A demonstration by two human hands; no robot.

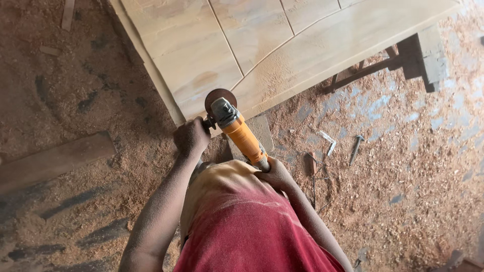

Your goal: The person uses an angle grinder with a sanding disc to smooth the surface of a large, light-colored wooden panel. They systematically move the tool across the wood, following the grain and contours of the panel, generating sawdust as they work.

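Sawdust covers the floor (pixel 413 166) around a pale wooden panel (pixel 262 45) on a low stand. Both hands hold 1 orange angle grinder (pixel 237 128) above the panel's near edge. Left hand (pixel 190 137) is closed around its side handle, right hand (pixel 275 174) grips its rear end. A hammer (pixel 355 148) lies on the floor, well apart.

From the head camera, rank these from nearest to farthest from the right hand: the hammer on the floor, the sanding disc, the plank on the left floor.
From the right hand:
1. Sanding disc, up-left at the angle grinder's front end.
2. Hammer, on the sawdust to the right.
3. Plank, far left on the floor.
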